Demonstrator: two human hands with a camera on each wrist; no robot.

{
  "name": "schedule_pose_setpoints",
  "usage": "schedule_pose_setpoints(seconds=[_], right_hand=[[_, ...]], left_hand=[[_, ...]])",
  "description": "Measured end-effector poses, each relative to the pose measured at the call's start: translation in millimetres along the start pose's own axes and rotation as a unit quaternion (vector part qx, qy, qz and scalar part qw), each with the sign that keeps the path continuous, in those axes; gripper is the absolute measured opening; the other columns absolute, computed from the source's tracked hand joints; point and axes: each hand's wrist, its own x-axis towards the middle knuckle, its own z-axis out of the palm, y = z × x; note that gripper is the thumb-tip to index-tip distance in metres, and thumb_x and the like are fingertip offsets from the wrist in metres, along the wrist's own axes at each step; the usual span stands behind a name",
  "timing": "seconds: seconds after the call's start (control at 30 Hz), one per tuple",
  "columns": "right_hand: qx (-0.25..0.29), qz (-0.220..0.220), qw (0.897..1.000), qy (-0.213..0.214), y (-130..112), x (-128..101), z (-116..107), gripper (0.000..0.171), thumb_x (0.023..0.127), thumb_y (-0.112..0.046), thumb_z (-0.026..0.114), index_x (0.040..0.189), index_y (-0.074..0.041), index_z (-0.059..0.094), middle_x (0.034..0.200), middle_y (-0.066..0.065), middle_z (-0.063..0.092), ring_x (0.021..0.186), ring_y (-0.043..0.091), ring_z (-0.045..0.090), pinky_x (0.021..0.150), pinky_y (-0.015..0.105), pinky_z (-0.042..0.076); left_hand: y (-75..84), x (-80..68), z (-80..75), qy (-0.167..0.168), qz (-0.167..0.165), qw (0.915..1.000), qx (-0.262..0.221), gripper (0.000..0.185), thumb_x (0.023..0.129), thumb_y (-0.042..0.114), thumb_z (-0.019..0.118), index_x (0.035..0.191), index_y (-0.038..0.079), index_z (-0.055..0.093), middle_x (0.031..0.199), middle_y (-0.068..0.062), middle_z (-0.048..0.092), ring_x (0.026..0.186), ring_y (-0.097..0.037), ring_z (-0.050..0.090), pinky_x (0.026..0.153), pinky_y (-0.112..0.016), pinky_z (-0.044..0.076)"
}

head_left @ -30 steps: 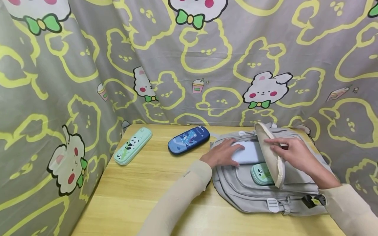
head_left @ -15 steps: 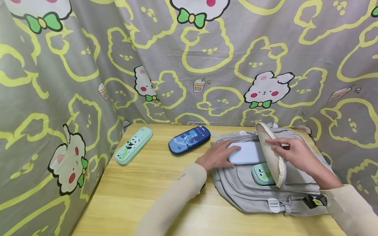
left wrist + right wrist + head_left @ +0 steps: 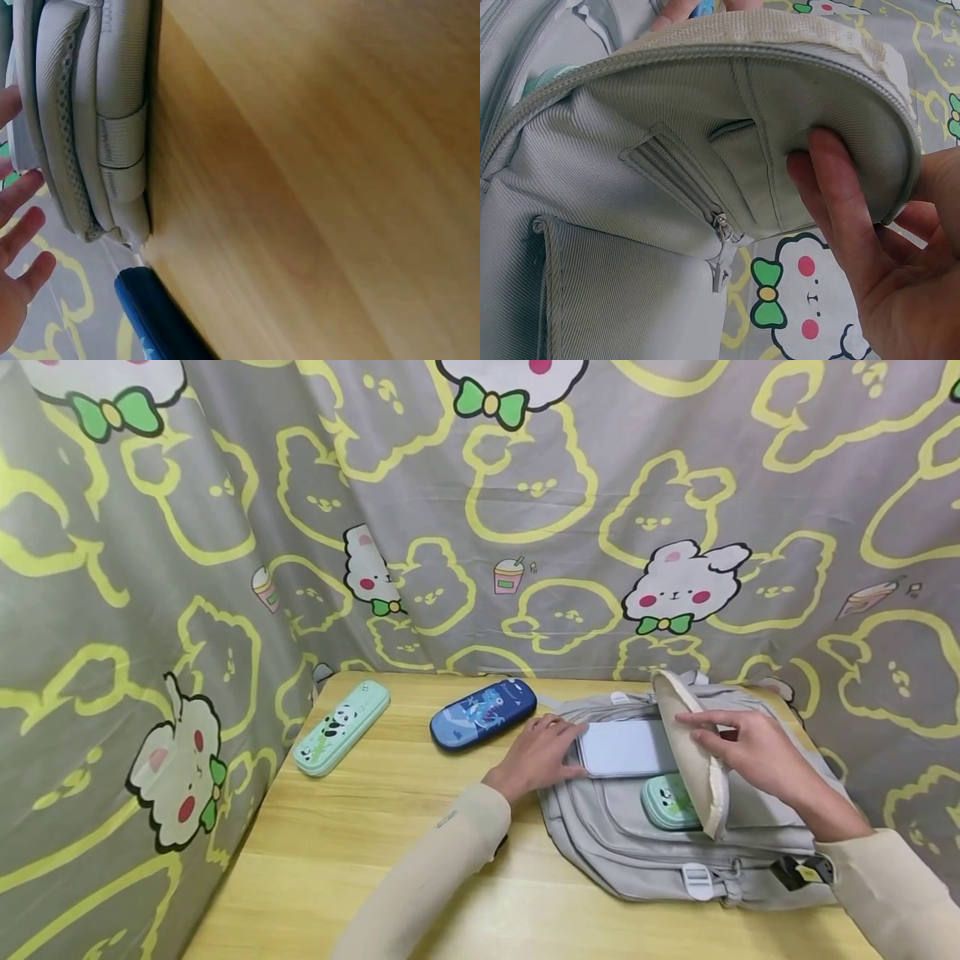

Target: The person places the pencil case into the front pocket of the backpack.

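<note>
A grey backpack (image 3: 622,868) lies on the table at the right, its front compartment unzipped. My right hand (image 3: 761,768) grips the raised front flap (image 3: 686,760) by its edge, and the right wrist view shows the fingers on the flap's inner lining (image 3: 682,112). A pale blue flat case (image 3: 622,748) lies across the opening, its right end hidden behind the flap. My left hand (image 3: 534,756), fingers spread, is at the case's left end; contact is hard to tell. A mint green pencil case (image 3: 666,802) with a panda print sits nearer me, partly hidden by the flap.
To the left on the wooden table (image 3: 360,852) lie a navy pencil case (image 3: 483,716) with a dinosaur print and another mint panda pencil case (image 3: 342,727). A patterned grey curtain (image 3: 420,485) hangs behind and along the left edge.
My left hand has drawn back leftward from over the pale blue case, uncovering more of it. The right hand keeps the flap raised. The view has shifted very slightly.
</note>
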Motion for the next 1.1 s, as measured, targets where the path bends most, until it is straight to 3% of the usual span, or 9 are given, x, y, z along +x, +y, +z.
schedule_pose_setpoints(seconds=[0.37,0.7,1.1], right_hand=[[0.001,-0.010,1.000,0.006,-1,1,-2,0.030,0.107,-0.013,0.070,0.136,-0.008,0.077,0.122,0.022,0.073,0.051,0.006,0.046,0.046,0.031,0.037],[0.003,-0.015,1.000,0.008,-3,0,-1,0.030,0.107,-0.013,0.071,0.135,-0.008,0.078,0.121,0.023,0.074,0.052,0.006,0.046,0.046,0.030,0.038],[-0.007,-0.018,1.000,0.012,-2,0,1,0.029,0.107,-0.013,0.070,0.134,-0.009,0.079,0.121,0.022,0.075,0.056,0.004,0.052,0.049,0.028,0.043]], left_hand=[[8.2,2.3,7.1,0.025,-0.007,0.9996,-0.007,0.085,0.099,0.063,0.073,0.168,0.020,0.045,0.156,0.001,0.065,0.147,-0.020,0.052,0.127,-0.044,0.040],[25.9,9.8,14.4,0.037,0.012,0.9991,0.020,0.077,0.104,0.058,0.068,0.166,0.018,0.047,0.156,0.002,0.064,0.145,-0.017,0.056,0.130,-0.032,0.034],[39.6,23.2,16.8,0.039,0.021,0.9973,0.059,0.073,0.105,0.058,0.068,0.164,0.020,0.050,0.155,0.004,0.065,0.145,-0.016,0.056,0.132,-0.034,0.031]])
